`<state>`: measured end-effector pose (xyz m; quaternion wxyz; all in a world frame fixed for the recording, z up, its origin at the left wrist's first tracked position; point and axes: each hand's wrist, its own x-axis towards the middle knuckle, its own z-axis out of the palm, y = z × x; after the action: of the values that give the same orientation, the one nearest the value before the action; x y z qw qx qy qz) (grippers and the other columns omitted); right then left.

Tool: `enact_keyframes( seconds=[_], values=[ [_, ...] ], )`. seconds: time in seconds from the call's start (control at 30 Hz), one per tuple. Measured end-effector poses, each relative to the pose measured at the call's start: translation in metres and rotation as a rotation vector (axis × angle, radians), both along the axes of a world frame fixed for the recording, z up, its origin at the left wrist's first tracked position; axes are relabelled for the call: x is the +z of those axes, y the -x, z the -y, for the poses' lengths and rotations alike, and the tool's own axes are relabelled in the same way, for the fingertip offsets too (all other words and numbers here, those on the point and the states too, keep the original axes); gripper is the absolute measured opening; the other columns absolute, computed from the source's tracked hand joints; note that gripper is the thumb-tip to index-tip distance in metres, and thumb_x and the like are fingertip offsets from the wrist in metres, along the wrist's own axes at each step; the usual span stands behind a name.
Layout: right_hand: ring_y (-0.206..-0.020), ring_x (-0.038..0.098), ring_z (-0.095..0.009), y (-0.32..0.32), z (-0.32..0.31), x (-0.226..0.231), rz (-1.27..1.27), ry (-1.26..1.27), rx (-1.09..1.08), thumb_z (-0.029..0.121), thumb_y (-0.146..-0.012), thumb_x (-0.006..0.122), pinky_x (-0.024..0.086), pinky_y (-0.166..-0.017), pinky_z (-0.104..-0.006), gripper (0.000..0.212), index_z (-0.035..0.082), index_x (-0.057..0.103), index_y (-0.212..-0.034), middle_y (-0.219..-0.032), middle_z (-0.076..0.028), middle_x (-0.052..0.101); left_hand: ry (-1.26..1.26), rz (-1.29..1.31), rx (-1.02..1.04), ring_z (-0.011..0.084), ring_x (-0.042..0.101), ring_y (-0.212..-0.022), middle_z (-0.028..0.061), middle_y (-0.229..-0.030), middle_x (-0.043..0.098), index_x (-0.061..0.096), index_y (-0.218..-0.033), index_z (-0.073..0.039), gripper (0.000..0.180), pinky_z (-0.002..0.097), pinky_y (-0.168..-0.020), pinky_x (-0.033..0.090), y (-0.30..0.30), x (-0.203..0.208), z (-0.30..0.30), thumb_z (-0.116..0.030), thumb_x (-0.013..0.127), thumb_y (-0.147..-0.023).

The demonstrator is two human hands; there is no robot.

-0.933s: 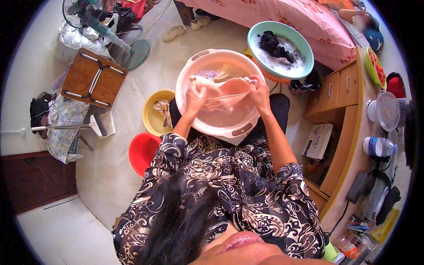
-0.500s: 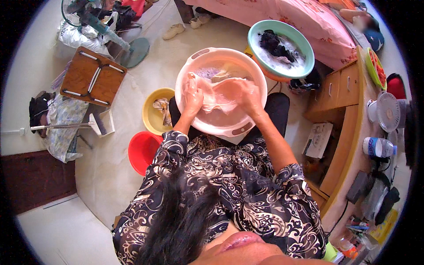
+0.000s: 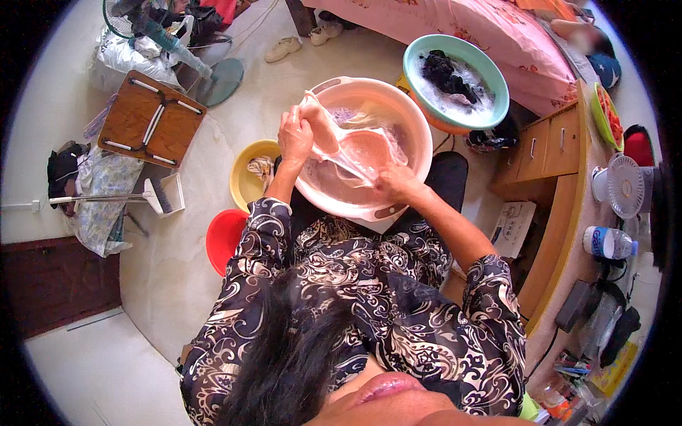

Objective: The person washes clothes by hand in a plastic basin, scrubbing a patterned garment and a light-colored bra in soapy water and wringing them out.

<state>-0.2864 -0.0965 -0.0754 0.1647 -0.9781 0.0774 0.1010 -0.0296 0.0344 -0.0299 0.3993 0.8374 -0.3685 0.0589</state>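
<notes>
Your left hand has its fingers curled around the upper-left end of a pink cupped garment, up at the basin's left rim. Your right hand pinches the garment's lower-right edge, fingertips bunched; exact finger spacing there is hidden. Garment is pulled slantwise between your two hands, inside the outline of the pink basin; can't tell how much of it touches the cloudy water. Basin sits in front of you, at your knees. Out from there: teal basin ahead right, dark cloth lying in white suds. Yellow basin just left of your left forearm, striped cloth in it; red bucket nearer you. Further left, brown folding table with dustpan below. Drawer cabinet on your right, pink-covered bed beyond the teal basin.
</notes>
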Motion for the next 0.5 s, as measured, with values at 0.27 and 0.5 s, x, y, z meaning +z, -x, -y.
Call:
enact_keyframes(
  seconds=[0.27,0.5],
  values=[
    [-0.095,0.065,-0.031,0.003,0.012,0.069,-0.144,0.154,-0.203,0.028,-0.081,0.062,0.046,-0.086,-0.0485,0.021,0.013,0.077,-0.081,-0.089,-0.007,0.073,-0.272,0.059,-0.122,0.0428,0.055,-0.108,0.019,-0.125,0.049,0.052,-0.132,-0.014,0.05,0.0529,-0.091,0.047,0.012,0.003,-0.015,-0.011,0.06,-0.083],
    [-0.132,0.044,-0.036,-0.066,0.008,0.012,0.549,0.171,-0.274,0.033,-0.093,0.052,0.031,-0.109,-0.0541,0.038,0.012,0.063,-0.123,-0.138,-0.016,0.053,-0.603,0.264,-0.308,0.0391,0.019,-0.147,0.0198,-0.156,0.03,0.039,-0.146,-0.002,0.076,0.0563,-0.118,0.012,0.066,-0.037,-0.017,-0.05,0.057,-0.09]
  ],
)
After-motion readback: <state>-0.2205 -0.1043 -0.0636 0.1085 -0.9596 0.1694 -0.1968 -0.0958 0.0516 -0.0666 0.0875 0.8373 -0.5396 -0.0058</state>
